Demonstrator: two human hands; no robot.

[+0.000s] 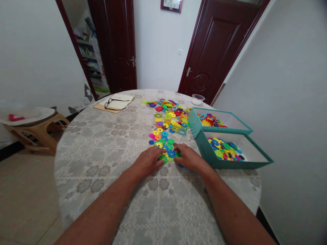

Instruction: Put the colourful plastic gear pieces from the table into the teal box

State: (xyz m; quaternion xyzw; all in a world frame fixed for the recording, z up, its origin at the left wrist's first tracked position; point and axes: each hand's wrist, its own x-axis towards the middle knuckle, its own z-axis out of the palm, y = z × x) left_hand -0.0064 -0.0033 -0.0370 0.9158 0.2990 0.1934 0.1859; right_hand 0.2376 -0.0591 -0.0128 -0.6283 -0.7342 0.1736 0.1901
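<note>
Many colourful gear-shaped plastic pieces [168, 115] are spread in a band on the patterned tablecloth, reaching from the far middle toward me. At the near end of the band, my left hand [150, 159] rests with its fingers apart on the left edge of the pieces. My right hand [187, 156] lies over the right edge, its fingers bent and touching green pieces; whether it grips one is hidden. Between the hands sits a blue gear piece [171, 154], with green and yellow ones around it.
Two teal boxes [211, 158] holding more pieces stand on the right. Black glasses [116, 100] lie on a notebook [127, 98] at the back left. A clear plastic bowl [198, 98] is at the back right. A wooden stool [35, 129] stands left of the table.
</note>
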